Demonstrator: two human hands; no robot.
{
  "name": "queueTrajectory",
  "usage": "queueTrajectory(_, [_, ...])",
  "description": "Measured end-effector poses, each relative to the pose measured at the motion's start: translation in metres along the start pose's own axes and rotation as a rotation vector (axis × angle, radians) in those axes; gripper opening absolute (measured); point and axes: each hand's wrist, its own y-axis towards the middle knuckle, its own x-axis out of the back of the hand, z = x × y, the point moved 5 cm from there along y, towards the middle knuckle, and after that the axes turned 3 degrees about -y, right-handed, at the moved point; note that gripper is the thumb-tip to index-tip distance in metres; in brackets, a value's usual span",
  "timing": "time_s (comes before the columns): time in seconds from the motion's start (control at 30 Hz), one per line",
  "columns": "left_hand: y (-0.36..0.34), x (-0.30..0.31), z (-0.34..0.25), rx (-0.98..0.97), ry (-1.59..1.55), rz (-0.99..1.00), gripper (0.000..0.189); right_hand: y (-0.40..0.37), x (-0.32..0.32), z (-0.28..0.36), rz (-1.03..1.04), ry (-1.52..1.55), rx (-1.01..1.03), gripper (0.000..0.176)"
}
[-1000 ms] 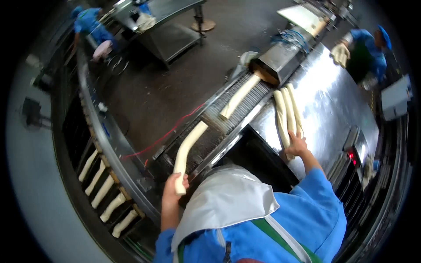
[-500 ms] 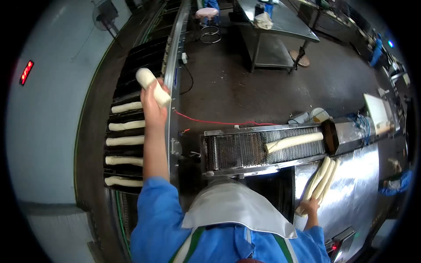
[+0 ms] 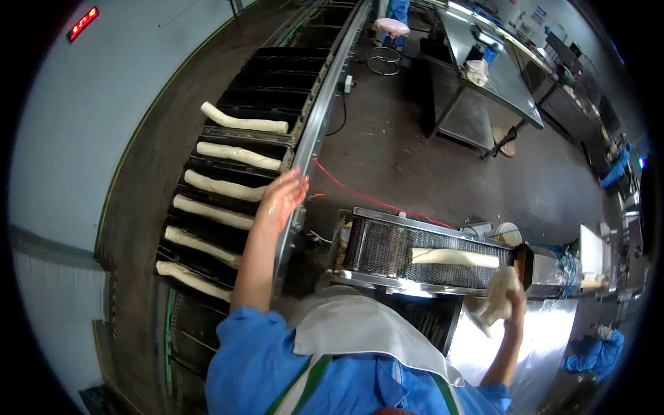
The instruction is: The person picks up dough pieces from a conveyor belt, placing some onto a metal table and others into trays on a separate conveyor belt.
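My left hand [image 3: 282, 197] holds nothing, its fingers stretched out and a little apart, over the inner edge of the conveyor on the left. Beyond it lie several long white dough rolls [image 3: 238, 155], one in each black tray section. My right hand [image 3: 516, 304] is closed around a bunch of dough rolls [image 3: 501, 297], raised over the shiny metal table; motion blur hides how many. Just beyond, a single dough roll [image 3: 453, 257] rests on the mesh belt [image 3: 377, 242].
The left conveyor's metal rail [image 3: 319, 114] runs away from me. A machine housing [image 3: 553, 270] stands at the mesh belt's right end. Farther off are a steel table [image 3: 512, 104], a round stool [image 3: 391, 28] and a red cord [image 3: 373, 195] on the floor. A person in blue [image 3: 598, 353] is at the right.
The dough roll in my left hand now lies in the farthest filled tray section, and that hand is empty. My right hand has lifted the dough rolls off the metal table. The view has turned.
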Motion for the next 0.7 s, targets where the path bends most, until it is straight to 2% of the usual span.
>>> queueTrajectory(0.07, [-0.026,0.031,0.012,0.026,-0.019,-0.105,0.051,0.008,-0.053,0.083,0.182,0.099,0.15,0.073])
queueTrajectory(0.13, [-0.05,0.056,0.015,0.006,-0.082,-0.17,0.055,0.015,-0.107,0.162,0.336,-0.058,0.205,0.076])
queueTrajectory(0.2, [-0.065,0.079,0.018,0.002,-0.086,-0.215,0.056,0.038,-0.161,0.214,0.408,-0.163,0.231,0.078])
queueTrajectory(0.23, [-0.067,0.087,0.016,0.005,-0.078,-0.26,0.057,0.056,-0.194,0.247,0.458,-0.236,0.351,0.079])
queueTrajectory(0.27, [-0.072,0.09,0.015,0.0,-0.084,-0.265,0.057,0.075,-0.232,0.273,0.613,-0.382,0.358,0.079])
queueTrajectory(0.3, [-0.077,0.095,0.013,0.005,-0.067,-0.33,0.056,0.078,-0.282,0.305,0.707,-0.406,0.512,0.077])
queueTrajectory(0.33, [-0.086,0.1,0.011,0.007,-0.049,-0.397,0.056,0.09,-0.32,0.328,0.659,-0.409,0.656,0.072])
queueTrajectory(0.37, [-0.095,0.104,0.01,-0.002,-0.06,-0.444,0.056,0.082,-0.369,0.356,0.859,-0.558,0.675,0.067])
queueTrajectory(0.4, [-0.103,0.099,0.001,0.02,0.016,-0.524,0.056,0.081,-0.409,0.374,0.761,-0.646,0.817,0.061])
queueTrajectory(0.47, [-0.115,0.12,0.011,-0.04,-0.02,-0.544,0.053,0.111,-0.483,0.381,0.79,-0.748,0.92,0.055])
queueTrajectory(0.53, [-0.122,0.142,0.022,-0.091,-0.13,-0.579,0.051,0.181,-0.544,0.372,0.661,-0.776,1.075,0.05])
queueTrajectory(0.6, [-0.13,0.161,0.026,-0.134,-0.233,-0.617,0.049,0.213,-0.562,0.359,0.276,-0.942,1.302,0.047])
queueTrajectory(0.63, [-0.132,0.167,0.027,-0.162,-0.251,-0.626,0.048,0.237,-0.571,0.338,0.312,-0.928,1.313,0.045])
queueTrajectory(0.67, [-0.133,0.172,0.028,-0.189,-0.268,-0.631,0.048,0.247,-0.573,0.308,0.447,-0.8,1.181,0.044])
queueTrajectory(0.7, [-0.136,0.178,0.029,-0.179,-0.244,-0.68,0.048,0.242,-0.574,0.27,0.427,-1.005,1.053,0.05])
